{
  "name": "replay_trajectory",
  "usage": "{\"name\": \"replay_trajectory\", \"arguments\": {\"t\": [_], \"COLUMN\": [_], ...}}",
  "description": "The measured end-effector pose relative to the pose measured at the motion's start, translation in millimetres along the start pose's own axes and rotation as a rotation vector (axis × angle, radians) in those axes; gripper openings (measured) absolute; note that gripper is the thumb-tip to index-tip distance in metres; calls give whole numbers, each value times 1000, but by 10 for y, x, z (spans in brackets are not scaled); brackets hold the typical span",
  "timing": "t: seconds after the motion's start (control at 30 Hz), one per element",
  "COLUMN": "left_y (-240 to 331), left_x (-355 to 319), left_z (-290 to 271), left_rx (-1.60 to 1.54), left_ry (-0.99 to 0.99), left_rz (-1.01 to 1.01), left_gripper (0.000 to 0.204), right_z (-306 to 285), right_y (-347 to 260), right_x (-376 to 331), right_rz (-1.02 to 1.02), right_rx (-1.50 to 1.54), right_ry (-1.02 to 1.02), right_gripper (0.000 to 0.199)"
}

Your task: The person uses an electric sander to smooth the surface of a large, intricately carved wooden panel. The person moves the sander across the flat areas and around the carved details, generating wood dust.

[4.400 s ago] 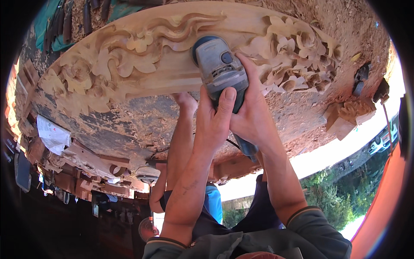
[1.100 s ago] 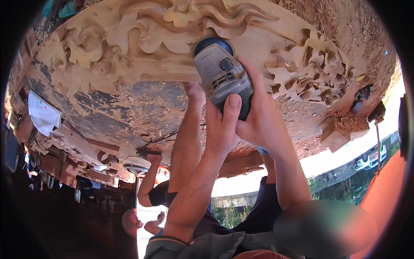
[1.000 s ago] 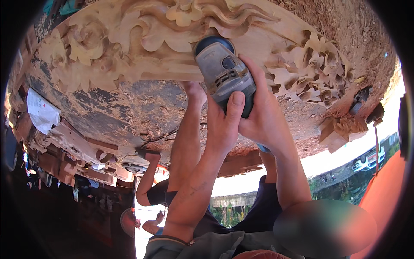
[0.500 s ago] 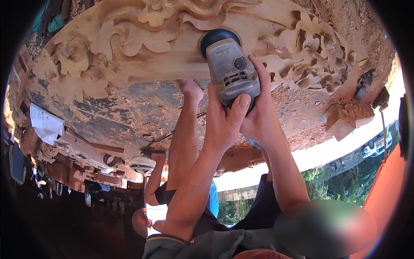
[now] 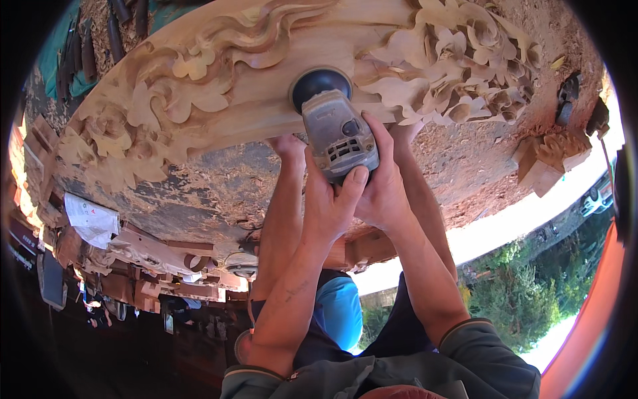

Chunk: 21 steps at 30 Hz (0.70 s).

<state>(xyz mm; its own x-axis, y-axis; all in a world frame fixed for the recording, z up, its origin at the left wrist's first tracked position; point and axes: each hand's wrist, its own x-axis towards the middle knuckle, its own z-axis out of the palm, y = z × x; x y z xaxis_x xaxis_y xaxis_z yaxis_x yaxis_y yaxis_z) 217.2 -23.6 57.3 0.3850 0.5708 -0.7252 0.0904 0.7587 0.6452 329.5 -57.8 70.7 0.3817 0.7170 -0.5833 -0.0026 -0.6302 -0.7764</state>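
Note:
Both of my hands are closed round a grey disc sander (image 5: 340, 136), dusty, with vents in its housing. My left hand (image 5: 325, 203) wraps its near left side, its thumb lying across the end. My right hand (image 5: 385, 193) grips the right side, its fingers reaching forward along the body. At the tool's far end a round black pad (image 5: 319, 84) lies against a smooth stretch of a long carved wooden panel (image 5: 262, 106). Carved leaves and scrolls (image 5: 183, 100) stand out left of the pad; dense carved flowers (image 5: 458, 73) stand out to its right.
My bare foot (image 5: 289, 145) is by the panel's near edge. Dark hand tools (image 5: 86, 53) lie on green cloth at the far left. A paper sheet (image 5: 92, 219), wood blocks (image 5: 548, 159) and a blue rounded object (image 5: 339, 312) are around. Wood shavings cover the ground.
The sander has moved right along the panel, nearer the carved flowers, while the view has shifted. Both hands keep their hold. My other foot now shows beside the right hand.

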Motion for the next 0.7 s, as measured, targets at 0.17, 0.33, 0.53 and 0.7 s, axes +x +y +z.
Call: {"name": "replay_trajectory", "arguments": {"t": [0.17, 0.33, 0.53, 0.7], "left_y": [169, 225, 393, 579], "left_x": [7, -361, -62, 126], "left_z": [124, 223, 636, 810], "left_rx": [-35, -135, -86, -74], "left_ry": [114, 27, -108, -80], "left_rz": [-61, -165, -134, -53], "left_gripper": [73, 78, 75, 74], "right_z": [-36, -298, -616, -728], "right_y": [-103, -299, -234, -278], "right_x": [-29, -384, -107, 47], "right_rz": [79, 112, 70, 76], "right_rx": [5, -48, -39, -8], "right_ry": [-33, -89, 98, 90], "right_gripper": [97, 100, 105, 105]}}
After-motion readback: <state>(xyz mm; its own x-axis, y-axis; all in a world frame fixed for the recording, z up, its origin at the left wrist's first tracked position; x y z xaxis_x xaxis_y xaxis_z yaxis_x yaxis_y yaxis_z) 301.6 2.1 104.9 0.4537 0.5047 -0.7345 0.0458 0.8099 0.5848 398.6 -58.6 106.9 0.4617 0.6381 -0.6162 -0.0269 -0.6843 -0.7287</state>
